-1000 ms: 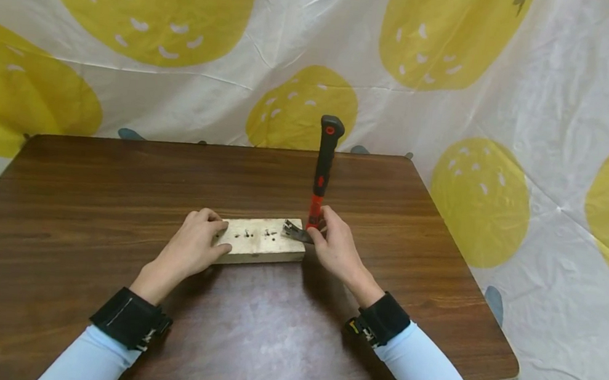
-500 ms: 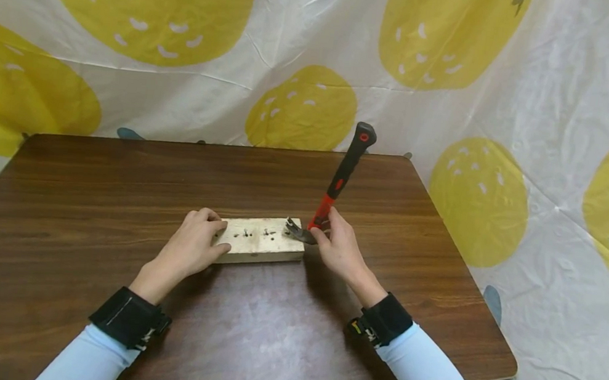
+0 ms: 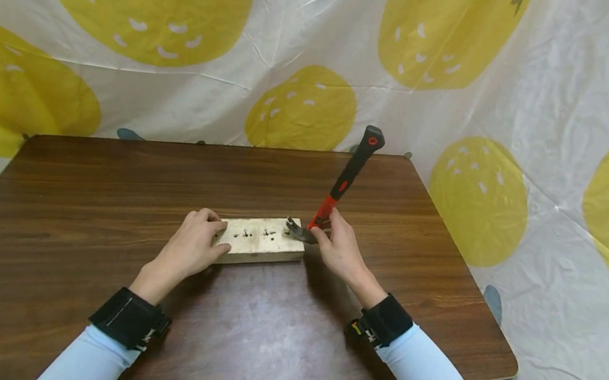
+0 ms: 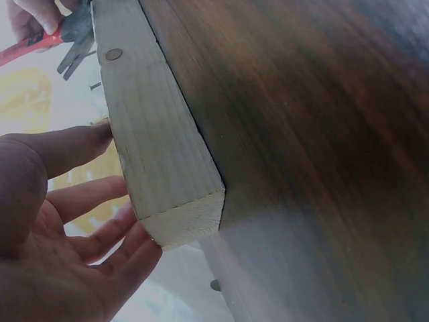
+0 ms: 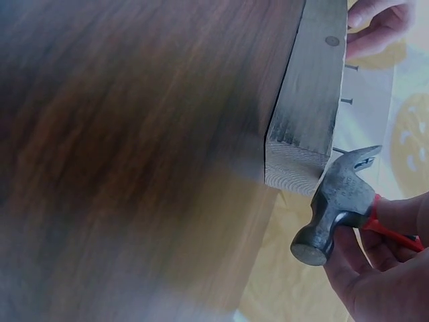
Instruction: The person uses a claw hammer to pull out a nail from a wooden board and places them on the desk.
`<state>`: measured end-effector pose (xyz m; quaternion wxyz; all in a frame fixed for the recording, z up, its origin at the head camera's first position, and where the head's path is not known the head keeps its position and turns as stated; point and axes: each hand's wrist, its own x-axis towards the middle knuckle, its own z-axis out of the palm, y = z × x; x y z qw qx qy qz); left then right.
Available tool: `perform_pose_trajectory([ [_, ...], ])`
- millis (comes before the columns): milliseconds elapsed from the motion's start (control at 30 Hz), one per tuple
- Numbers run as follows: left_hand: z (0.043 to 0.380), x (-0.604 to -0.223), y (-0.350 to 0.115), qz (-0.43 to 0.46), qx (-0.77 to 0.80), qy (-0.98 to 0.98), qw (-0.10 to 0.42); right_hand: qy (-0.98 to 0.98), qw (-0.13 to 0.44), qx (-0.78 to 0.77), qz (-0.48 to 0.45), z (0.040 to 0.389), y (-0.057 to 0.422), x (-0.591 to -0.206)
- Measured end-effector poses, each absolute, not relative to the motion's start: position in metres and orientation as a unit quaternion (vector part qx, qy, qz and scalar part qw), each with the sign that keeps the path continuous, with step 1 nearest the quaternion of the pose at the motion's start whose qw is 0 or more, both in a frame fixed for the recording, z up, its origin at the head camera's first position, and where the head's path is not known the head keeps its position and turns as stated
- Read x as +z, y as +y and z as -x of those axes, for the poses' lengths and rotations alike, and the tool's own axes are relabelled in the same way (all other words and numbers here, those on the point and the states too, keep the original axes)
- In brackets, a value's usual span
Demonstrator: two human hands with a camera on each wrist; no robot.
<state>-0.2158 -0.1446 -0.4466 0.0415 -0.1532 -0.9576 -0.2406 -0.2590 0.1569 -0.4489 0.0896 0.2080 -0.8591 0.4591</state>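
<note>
A pale wooden block (image 3: 260, 244) lies lengthwise on the brown table, with nails (image 5: 346, 101) and dark holes along its top face. My left hand (image 3: 196, 240) holds the block's left end, thumb and fingertips over its top. Its fingers (image 4: 137, 258) show close to the end face in the left wrist view. My right hand (image 3: 341, 249) grips a claw hammer (image 3: 347, 176) low on the red neck, beside the head. The handle leans up and to the right. The metal claw (image 5: 358, 157) reaches over the block's right end, right at a nail (image 5: 339, 150) there.
The brown wooden table (image 3: 114, 195) has rounded corners, and its right edge slopes toward me. A white curtain (image 3: 311, 23) with yellow fruit shapes hangs behind it and along the right side. Black straps (image 3: 129, 318) with small cameras sit on both wrists.
The hammer's handle has tipped from nearly upright to a lean toward the right, the right hand shifting slightly with it. The left hand and the block have stayed in place.
</note>
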Motion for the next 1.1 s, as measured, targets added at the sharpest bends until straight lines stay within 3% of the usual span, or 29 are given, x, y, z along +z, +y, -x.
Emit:
perform_pose_trajectory([
  [1100,0.2153,-0.4474,-0.1443,0.156,-0.249,-0.955,0.041,-0.813,0.099,0.542,-0.189,0.2544,0.1514,-0.4411],
])
